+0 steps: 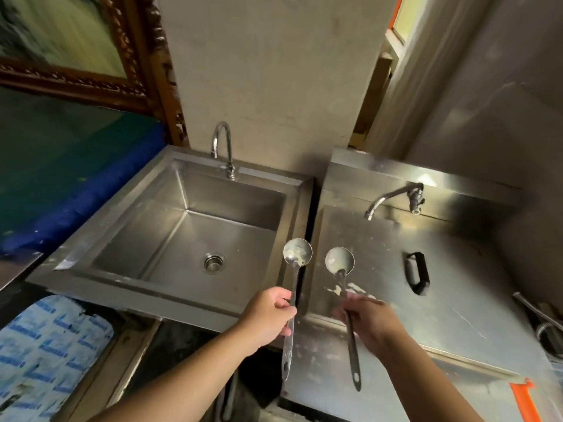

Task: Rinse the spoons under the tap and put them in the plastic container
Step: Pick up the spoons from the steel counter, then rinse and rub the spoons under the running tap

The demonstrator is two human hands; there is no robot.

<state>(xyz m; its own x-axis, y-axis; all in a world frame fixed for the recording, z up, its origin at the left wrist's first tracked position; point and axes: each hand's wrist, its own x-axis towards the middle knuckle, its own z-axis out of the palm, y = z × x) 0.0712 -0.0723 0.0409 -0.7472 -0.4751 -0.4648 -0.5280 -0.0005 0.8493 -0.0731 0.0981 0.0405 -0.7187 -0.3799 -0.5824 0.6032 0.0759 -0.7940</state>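
My left hand (271, 315) grips the handle of a long steel spoon (297, 252), bowl up, over the right rim of the steel sink (128, 269). My right hand (368, 324) holds a second long spoon (339, 260), bowl up, above the covered steel unit (457, 300). Both bowls carry pale residue. A curved tap (224, 147) stands at the back of the sink, and no water runs from it. A second tap (393, 197) sticks out over the right unit. No plastic container is in view.
The sink basin holds only its drain (214, 262). A black handle (416, 274) sits on the right unit's lid. A blue-edged mat (76, 190) lies to the left, a printed white-and-blue bag (45, 354) at lower left, and an orange strip (525, 400) at lower right.
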